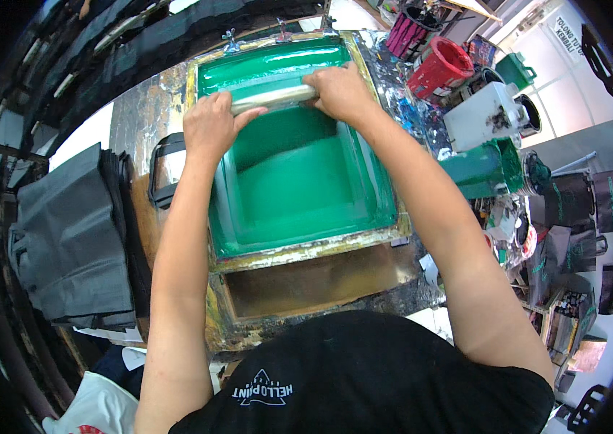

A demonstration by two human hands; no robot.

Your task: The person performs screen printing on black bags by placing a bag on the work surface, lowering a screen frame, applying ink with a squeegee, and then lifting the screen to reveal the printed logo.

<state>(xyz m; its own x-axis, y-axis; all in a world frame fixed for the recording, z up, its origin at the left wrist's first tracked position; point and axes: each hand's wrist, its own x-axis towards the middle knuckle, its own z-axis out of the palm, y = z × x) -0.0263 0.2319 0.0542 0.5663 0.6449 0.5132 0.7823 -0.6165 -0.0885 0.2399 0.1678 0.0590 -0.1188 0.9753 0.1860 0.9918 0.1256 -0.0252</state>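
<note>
A screen-printing frame (pixel 306 254) with paint-smeared wooden edges lies flat on the worktable. Its mesh (pixel 292 188) is coated in green ink, and a thicker glossy band of ink lies along the far end. Across the far part of the mesh stretches a squeegee (pixel 275 98) with a pale handle. My left hand (pixel 209 124) wraps round the squeegee's left end, thumb along the near side. My right hand (pixel 339 91) grips the right end. A dark strap-like handle (pixel 164 172) sticks out from beneath the frame's left side. The squeegee's blade is mostly hidden.
Folded black bags (pixel 71 235) are stacked at the left. Clamps (pixel 231 40) hold the frame's far edge. Ink-stained containers crowd the right, among them a red bucket (pixel 439 66), a white jerrycan (pixel 483 116) and a green-stained container (pixel 480 170). Dark bags (pixel 567 199) hang farther right.
</note>
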